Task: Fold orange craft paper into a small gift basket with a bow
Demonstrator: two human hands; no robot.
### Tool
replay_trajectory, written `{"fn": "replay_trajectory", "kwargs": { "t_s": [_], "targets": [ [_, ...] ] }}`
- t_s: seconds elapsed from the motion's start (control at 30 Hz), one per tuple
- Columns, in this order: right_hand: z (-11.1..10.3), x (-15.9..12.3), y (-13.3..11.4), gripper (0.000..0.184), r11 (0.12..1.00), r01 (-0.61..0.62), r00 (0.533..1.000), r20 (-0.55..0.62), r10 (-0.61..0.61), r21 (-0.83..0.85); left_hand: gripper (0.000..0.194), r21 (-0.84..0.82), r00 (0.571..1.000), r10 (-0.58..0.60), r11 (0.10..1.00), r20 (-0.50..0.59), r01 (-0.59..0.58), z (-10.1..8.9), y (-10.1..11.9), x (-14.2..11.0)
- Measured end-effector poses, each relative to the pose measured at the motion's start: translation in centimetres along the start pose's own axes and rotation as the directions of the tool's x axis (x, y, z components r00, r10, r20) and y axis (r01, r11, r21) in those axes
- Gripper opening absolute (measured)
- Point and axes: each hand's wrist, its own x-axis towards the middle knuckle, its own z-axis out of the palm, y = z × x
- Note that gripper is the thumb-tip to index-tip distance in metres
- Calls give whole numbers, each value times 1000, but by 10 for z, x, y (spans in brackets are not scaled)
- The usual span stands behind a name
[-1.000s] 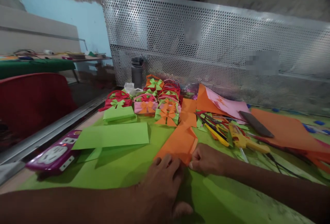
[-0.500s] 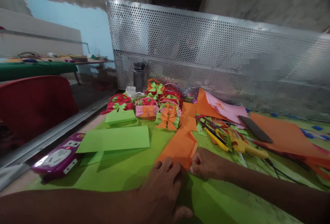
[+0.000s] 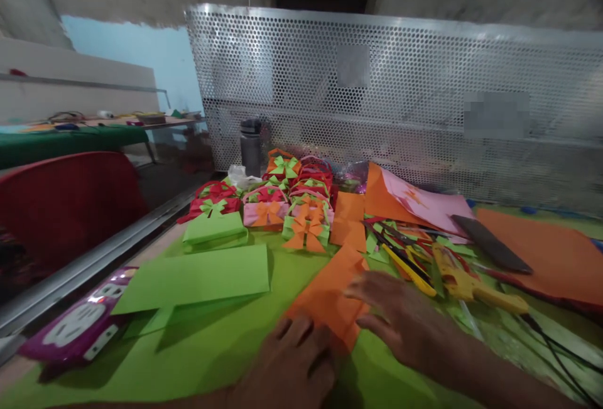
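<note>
From where I stand, a perforated metal panel closes off the far side of the green table, and the folded orange paper lies near the middle, slanting away from the person. Right of it rests a yellow glue gun. The right hand is open, thumb apart from fingers, over the paper's right edge; the left hand bends its fingers onto the near end, though I can't tell if they pinch. Should those left fingertips slip, I'd expect a crooked crease
</note>
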Motion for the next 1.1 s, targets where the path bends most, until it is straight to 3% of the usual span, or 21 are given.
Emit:
{"fn": "replay_trajectory", "kwargs": {
  "t_s": [0.1, 0.27, 0.37, 0.43, 0.53, 0.67, 0.83, 0.93, 1.03, 1.1],
  "targets": [
    [6, -1, 7, 31, 995, 97, 994, 42, -96, -29, 15, -9, 998, 4, 1000, -61, -4, 3, -8, 1],
    [17, -1, 7, 15, 999, 21, 987, 159, -15, -33, 17, -50, 998, 2, 999, -64, -5, 8, -20, 3],
    [23, -4, 5, 11, 999, 40, 989, 139, -40, 6, 26, -101, 1000, 12, 995, 21, -10, 1, -24, 7],
    [27, -7, 3, 15, 998, 61, 991, 117, -64, 32, 40, -136, 987, 47, 990, 153, -26, -7, -26, 10],
    [33, -10, 0, 16, 995, 95, 993, 62, -97, 40, 45, -148, 971, 15, 989, 239, 21, -15, -27, 10],
    [41, -12, -5, 17, 981, 195, 976, -96, -196, -19, 46, -170, 982, -65, 981, 175, 95, -16, -24, 8],
    [46, -11, -10, 22, 921, 321, 873, -308, -379, -222, 47, -214, 989, -119, 967, 88, 136, -21, -20, 11],
    [42, -12, -12, 25, 928, 288, 874, -331, -355, -237, 36, -320, 984, -170, 930, 54, 178, -25, -20, 15],
    [34, -13, -12, 26, 929, 274, 887, -308, -344, -249, 9, -441, 981, -185, 877, 56, 191, -27, -22, 19],
    [31, -13, -10, 23, 932, 268, 902, -278, -332, -242, 12, -475, 985, -171, 864, 36, 167, -27, -24, 20]
  ]
}}
